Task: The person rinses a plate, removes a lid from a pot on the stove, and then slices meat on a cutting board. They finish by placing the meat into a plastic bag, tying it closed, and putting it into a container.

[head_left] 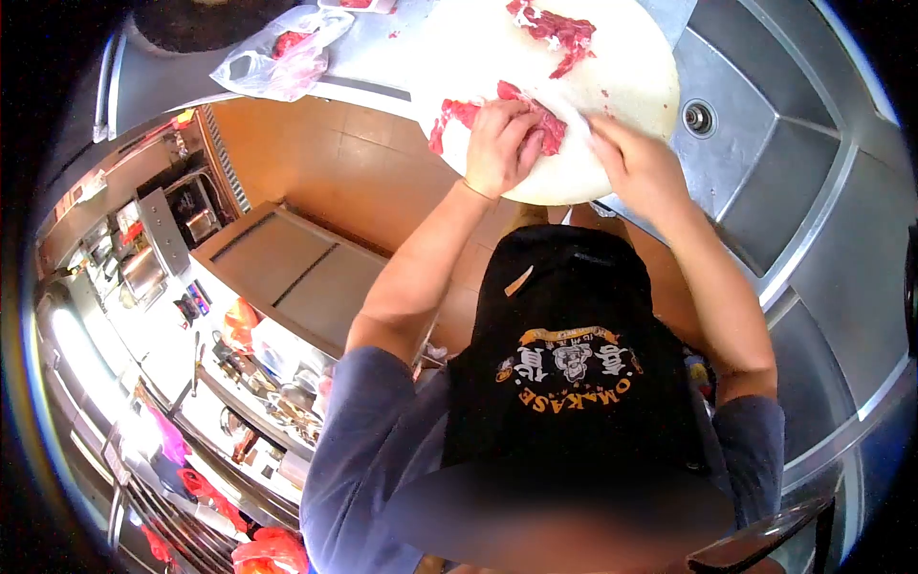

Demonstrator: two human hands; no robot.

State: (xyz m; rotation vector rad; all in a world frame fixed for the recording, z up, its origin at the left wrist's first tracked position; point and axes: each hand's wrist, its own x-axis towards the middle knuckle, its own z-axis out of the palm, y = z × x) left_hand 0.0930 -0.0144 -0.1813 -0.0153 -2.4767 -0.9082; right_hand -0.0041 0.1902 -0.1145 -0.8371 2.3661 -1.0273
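My left hand (499,151) presses down on a piece of raw red meat (547,128) on the round white cutting board (631,57), its fingers curled over it. To its right, my right hand (639,163) is closed around a knife, whose pale blurred blade (566,105) lies beside the meat. More meat (457,115) shows left of my left hand. Another strip of red meat with white fat (564,34) rests near the far side of the board. The knife's handle is hidden in my right hand.
A metal sink with a drain (699,119) lies right of the board. On the counter at the upper left are a plastic bag (285,50) with meat inside and a white tray (358,5). Cluttered shelves (277,383) stand at the left.
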